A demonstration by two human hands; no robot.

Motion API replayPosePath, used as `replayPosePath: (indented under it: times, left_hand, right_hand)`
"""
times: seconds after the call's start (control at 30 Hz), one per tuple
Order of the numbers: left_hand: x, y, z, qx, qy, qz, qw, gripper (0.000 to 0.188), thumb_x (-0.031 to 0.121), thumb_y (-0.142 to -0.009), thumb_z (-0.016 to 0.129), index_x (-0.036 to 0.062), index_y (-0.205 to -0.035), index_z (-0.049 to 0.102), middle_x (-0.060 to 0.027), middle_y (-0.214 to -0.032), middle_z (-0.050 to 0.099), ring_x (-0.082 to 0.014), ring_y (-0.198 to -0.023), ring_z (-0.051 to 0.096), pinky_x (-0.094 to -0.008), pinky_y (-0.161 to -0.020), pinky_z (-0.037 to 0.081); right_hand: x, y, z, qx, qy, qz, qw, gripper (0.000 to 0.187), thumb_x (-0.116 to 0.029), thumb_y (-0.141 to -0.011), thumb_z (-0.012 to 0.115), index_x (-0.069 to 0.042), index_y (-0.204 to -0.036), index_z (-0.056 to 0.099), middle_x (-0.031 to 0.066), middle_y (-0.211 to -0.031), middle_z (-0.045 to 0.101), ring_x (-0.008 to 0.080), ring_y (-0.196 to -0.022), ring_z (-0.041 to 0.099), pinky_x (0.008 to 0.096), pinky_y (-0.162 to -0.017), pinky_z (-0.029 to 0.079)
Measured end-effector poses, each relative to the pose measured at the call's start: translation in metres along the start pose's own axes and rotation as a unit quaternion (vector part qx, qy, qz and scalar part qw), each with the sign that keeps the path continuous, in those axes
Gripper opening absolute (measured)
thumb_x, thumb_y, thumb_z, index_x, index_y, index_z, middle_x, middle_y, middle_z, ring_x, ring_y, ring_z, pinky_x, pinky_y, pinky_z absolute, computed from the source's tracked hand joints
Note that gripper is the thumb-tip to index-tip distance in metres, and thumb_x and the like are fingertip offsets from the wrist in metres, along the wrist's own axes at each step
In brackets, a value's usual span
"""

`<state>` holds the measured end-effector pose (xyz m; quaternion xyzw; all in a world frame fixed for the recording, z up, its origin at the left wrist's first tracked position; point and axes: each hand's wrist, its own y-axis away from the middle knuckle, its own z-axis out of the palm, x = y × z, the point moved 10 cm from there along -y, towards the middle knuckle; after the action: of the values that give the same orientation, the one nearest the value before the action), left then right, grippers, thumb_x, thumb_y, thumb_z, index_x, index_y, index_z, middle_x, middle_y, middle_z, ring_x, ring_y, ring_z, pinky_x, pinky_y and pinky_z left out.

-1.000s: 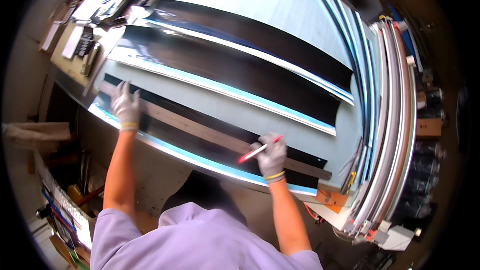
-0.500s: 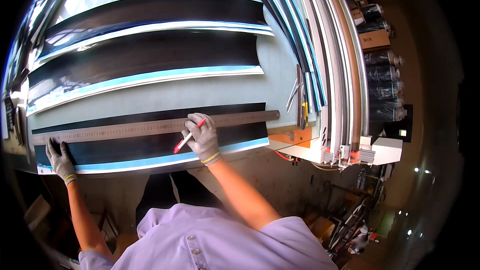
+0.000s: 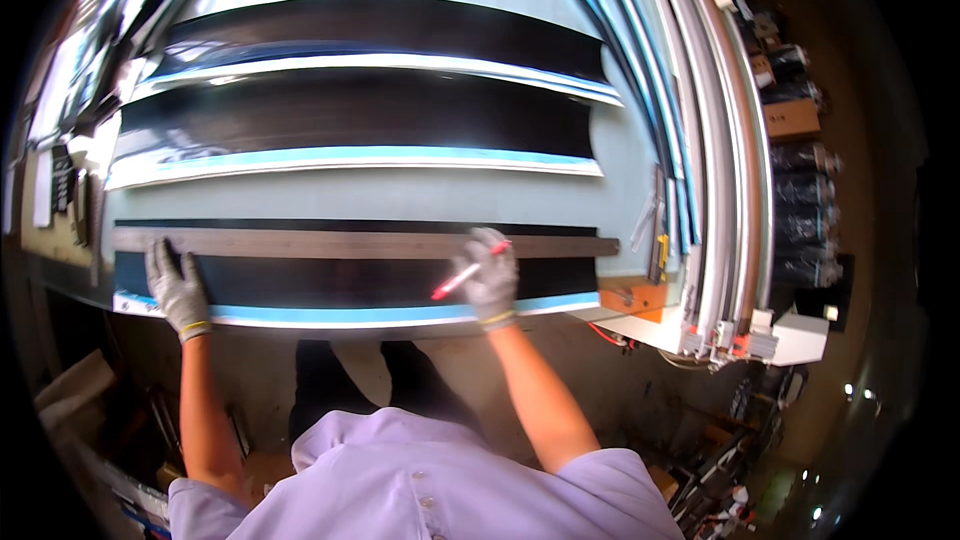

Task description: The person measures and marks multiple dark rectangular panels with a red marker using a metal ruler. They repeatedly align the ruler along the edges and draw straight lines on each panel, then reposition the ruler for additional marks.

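Note:
A long steel ruler [image 3: 385, 244] lies along a black strip [image 3: 300, 280] with a blue and white near edge, close to the strip's far side. My left hand [image 3: 178, 290], in a grey glove, rests near the ruler's left end, its fingers spread and the tips at the ruler. Toward the right end, my gloved right hand [image 3: 492, 285] is closed round a red and white marker pen [image 3: 456, 282] and lies over the ruler. The pen slants, with its lower red end toward the left. Motion blurs the right hand.
Two more black strips [image 3: 370, 110] with pale edges lie farther back on the light table [image 3: 400, 198]. Long profiles [image 3: 640, 50] run along the right side, beside a yellow-handled cutter [image 3: 658, 258]. A machine rail [image 3: 735, 140] borders the table; wrapped rolls [image 3: 805, 190] stand beyond.
The view has swung, so the table appears farther right and straighter. The ruler has slid slightly toward the strip's far edge. My right hand, still holding the pen, sits a little nearer the ruler's right end.

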<state>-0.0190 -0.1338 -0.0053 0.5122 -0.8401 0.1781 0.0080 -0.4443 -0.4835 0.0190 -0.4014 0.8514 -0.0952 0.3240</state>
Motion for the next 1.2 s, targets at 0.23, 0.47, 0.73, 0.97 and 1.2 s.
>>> replayPosePath:
  times: [0.23, 0.47, 0.73, 0.97, 1.2]
  left_hand:
    - [0.024, 0.001, -0.028, 0.01, 0.092, -0.012, 0.996, 0.06, 0.017, -0.092, 0.074, 0.0054, -0.147, 0.055, -0.0162, -0.155, 0.049, -0.0383, -0.144, 0.045, -0.0467, -0.119, 0.037]
    - [-0.051, -0.012, -0.046, 0.003, 0.164, -0.055, 0.985, 0.062, 0.016, -0.087, 0.077, 0.001, -0.144, 0.056, -0.0211, -0.147, 0.054, -0.0425, -0.139, 0.049, -0.0512, -0.117, 0.038]
    - [-0.092, -0.035, -0.045, -0.009, 0.148, -0.03, 0.988, 0.066, 0.019, -0.077, 0.081, 0.0034, -0.138, 0.061, -0.0169, -0.145, 0.058, -0.0404, -0.133, 0.053, -0.0515, -0.114, 0.04]
    - [-0.106, -0.032, -0.031, -0.046, 0.177, -0.061, 0.981, 0.084, 0.023, -0.073, 0.084, 0.0044, -0.149, 0.054, -0.0224, -0.153, 0.05, -0.0408, -0.134, 0.052, -0.051, -0.111, 0.04]
    - [-0.106, -0.036, -0.023, -0.119, 0.095, -0.097, 0.984, 0.089, 0.035, -0.075, 0.083, 0.0069, -0.153, 0.05, -0.0206, -0.163, 0.041, -0.0408, -0.138, 0.046, -0.0514, -0.113, 0.036]
  right_hand:
    - [-0.027, 0.0, 0.009, 0.036, 0.087, -0.009, 0.996, 0.039, -0.003, -0.071, 0.085, -0.006, -0.105, 0.067, 0.0155, -0.12, 0.068, 0.0383, -0.115, 0.064, 0.0471, -0.1, 0.05]
    - [-0.303, -0.06, 0.177, -0.096, -0.181, -0.131, 0.97, 0.03, -0.005, -0.077, 0.081, -0.007, -0.104, 0.069, 0.0149, -0.122, 0.069, 0.0348, -0.115, 0.065, 0.0467, -0.098, 0.052]
    - [-0.392, -0.085, 0.264, -0.133, -0.091, -0.184, 0.97, 0.035, -0.008, -0.072, 0.084, -0.01, -0.103, 0.068, 0.0156, -0.116, 0.072, 0.0358, -0.107, 0.067, 0.048, -0.098, 0.05]
    - [-0.377, -0.073, 0.257, -0.151, -0.111, -0.208, 0.96, 0.036, 0.0, -0.071, 0.085, -0.007, -0.099, 0.065, 0.0169, -0.109, 0.071, 0.0354, -0.099, 0.068, 0.0459, -0.088, 0.054]
    - [-0.36, -0.071, 0.242, -0.151, -0.086, -0.171, 0.97, 0.035, -0.001, -0.071, 0.084, -0.005, -0.1, 0.065, 0.0182, -0.111, 0.07, 0.0374, -0.103, 0.067, 0.0476, -0.092, 0.053]
